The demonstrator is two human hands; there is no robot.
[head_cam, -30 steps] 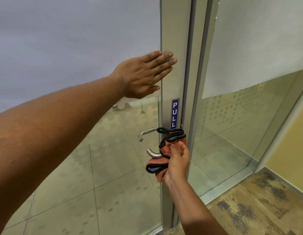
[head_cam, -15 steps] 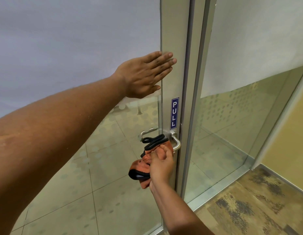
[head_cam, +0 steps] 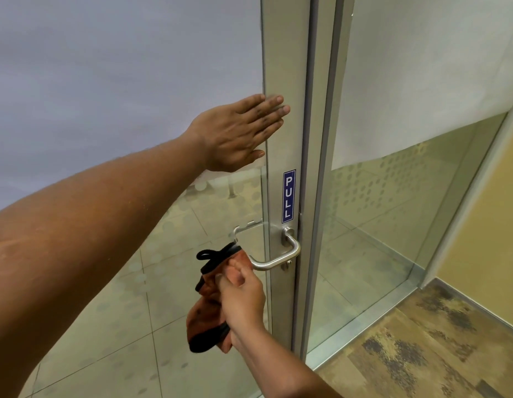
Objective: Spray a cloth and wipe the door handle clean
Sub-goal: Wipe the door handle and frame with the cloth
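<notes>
Right hand (head_cam: pixel 243 297) grips the orange cloth (head_cam: pixel 209 308) around the door handle (head_cam: pixel 275 261) tip. Left hand (head_cam: pixel 238 133) presses flat, fingers spread, against the door (head_cam: pixel 284 67).

A blue vertical sticker with white letters reading PULL (head_cam: pixel 289 196) sits on the grey metal door stile (head_cam: pixel 286 67). Frosted film covers the upper part of the glass door panel (head_cam: pixel 120 67). To the right stands a fixed glass partition (head_cam: pixel 393 211), with mottled brown carpet (head_cam: pixel 422 349) and a yellow wall (head_cam: pixel 485 214) beyond. Pale floor tiles (head_cam: pixel 120 326) show through the glass.
</notes>
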